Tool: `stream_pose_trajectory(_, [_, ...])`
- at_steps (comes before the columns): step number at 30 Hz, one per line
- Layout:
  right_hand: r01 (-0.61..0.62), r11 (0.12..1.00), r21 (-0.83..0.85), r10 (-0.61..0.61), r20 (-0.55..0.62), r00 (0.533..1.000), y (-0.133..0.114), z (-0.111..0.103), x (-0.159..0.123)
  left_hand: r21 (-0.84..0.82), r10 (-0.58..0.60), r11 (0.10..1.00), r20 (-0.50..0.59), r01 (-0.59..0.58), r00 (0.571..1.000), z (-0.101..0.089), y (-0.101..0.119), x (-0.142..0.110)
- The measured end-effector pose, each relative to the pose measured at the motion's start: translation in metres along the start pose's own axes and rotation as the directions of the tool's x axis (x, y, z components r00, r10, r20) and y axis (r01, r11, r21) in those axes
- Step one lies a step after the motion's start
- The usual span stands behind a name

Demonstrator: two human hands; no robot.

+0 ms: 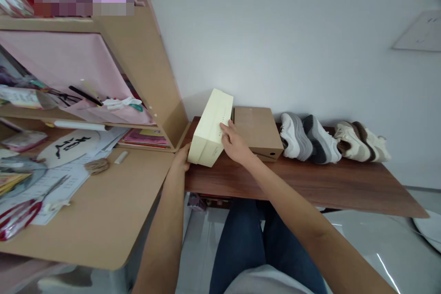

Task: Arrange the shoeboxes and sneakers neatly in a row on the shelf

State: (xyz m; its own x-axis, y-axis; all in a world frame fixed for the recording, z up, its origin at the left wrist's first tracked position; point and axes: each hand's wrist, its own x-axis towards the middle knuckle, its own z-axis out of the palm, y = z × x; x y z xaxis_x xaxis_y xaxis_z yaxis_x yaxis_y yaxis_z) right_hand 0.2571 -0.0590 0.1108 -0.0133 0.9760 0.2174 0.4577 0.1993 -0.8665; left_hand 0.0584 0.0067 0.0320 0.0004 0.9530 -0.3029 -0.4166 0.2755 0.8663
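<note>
A cream shoebox (pixel 212 121) is tilted over the left end of a dark wooden bench (pixel 292 181). My left hand (pixel 181 158) grips its lower left edge, the fingers partly hidden behind it. On the other side my right hand (pixel 235 142) presses against the box, with the index finger lying along its face. Right beside it a brown cardboard box (pixel 257 128) rests on the bench. Farther right come a pair of white and grey sneakers (pixel 296 137) and a pair of cream and brown shoes (pixel 351 141).
To the left is a tan desk (pixel 134 202) with red-handled scissors (pixel 31 211), papers, a coil of twine (pixel 97 166) and a shelf unit (pixel 138 46). A pale wall (pixel 275 32) stands behind the bench. Beneath it a small box (pixel 197 202) sits on the tiled floor.
</note>
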Motion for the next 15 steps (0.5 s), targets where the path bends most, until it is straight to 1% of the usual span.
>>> stream_pose_trajectory(3, [-0.007,0.999,0.041,0.007,-0.007,1.0,0.005,0.002,0.001,-0.094,-0.03,0.995,-0.039,0.027,0.999,-0.004,0.012,-0.001])
stream_pose_trajectory(5, [-0.012,0.998,0.065,0.012,0.002,1.0,0.009,0.005,0.002,-0.162,0.015,0.986,-0.103,-0.031,0.995,-0.008,0.021,-0.002])
stream_pose_trajectory(7, [-0.026,0.997,0.079,0.025,0.018,1.0,0.012,0.01,0.002,-0.199,0.088,0.973,-0.165,-0.121,0.982,-0.011,0.029,-0.002])
stream_pose_trajectory(10, [-0.077,0.994,0.084,0.074,0.032,0.997,0.01,0.016,0.001,-0.169,0.166,0.965,-0.201,-0.201,0.965,-0.015,0.038,-0.001])
stream_pose_trajectory(13, [-0.14,0.986,0.086,0.136,0.05,0.989,0.004,0.021,-0.001,-0.1,0.213,0.966,-0.202,-0.237,0.956,-0.016,0.043,0.002])
stream_pose_trajectory(15, [-0.162,0.983,0.092,0.156,0.073,0.985,0.003,0.024,-0.004,-0.06,0.241,0.964,-0.21,-0.259,0.948,-0.016,0.044,0.004])
